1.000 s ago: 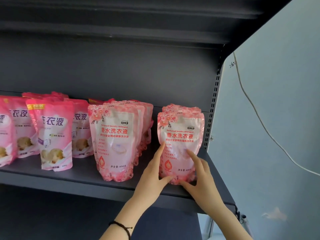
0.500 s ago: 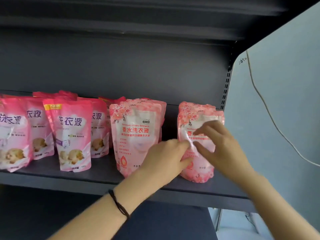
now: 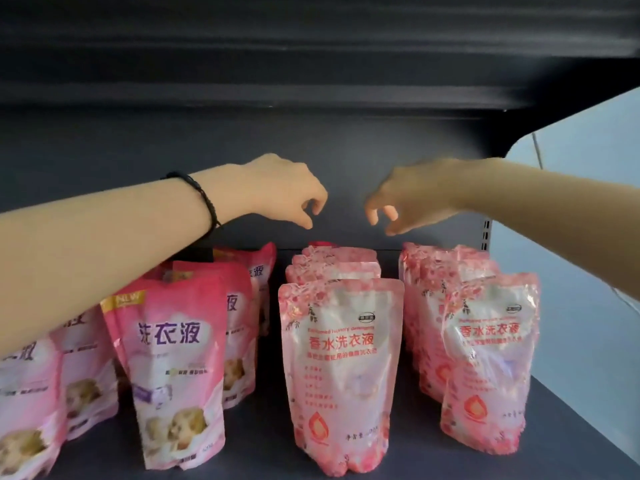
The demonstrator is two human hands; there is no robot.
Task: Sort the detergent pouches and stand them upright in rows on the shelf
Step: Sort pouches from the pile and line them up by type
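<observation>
Pouches stand upright in rows on the dark shelf (image 3: 415,455). At the left are deep pink pouches (image 3: 173,368) with purple lettering, several rows deep. In the middle stands a row of pale floral pouches (image 3: 341,368), and another floral row (image 3: 488,368) is at the right. Both of my arms reach over the rows toward the back. My left hand (image 3: 287,192) and my right hand (image 3: 405,202) hover above the rear of the middle row, fingers loosely curled downward, holding nothing. A red pouch top (image 3: 322,243) peeks out behind the middle row.
The dark shelf above (image 3: 311,64) hangs low over my hands. The grey back panel (image 3: 138,161) closes off the rear. A slotted upright (image 3: 486,233) and a pale wall (image 3: 588,220) bound the right side. A gap separates the middle and right rows.
Both hands have left the front pouch of the right row and risen, reaching over the middle row toward the back. The camera has moved closer and higher.
</observation>
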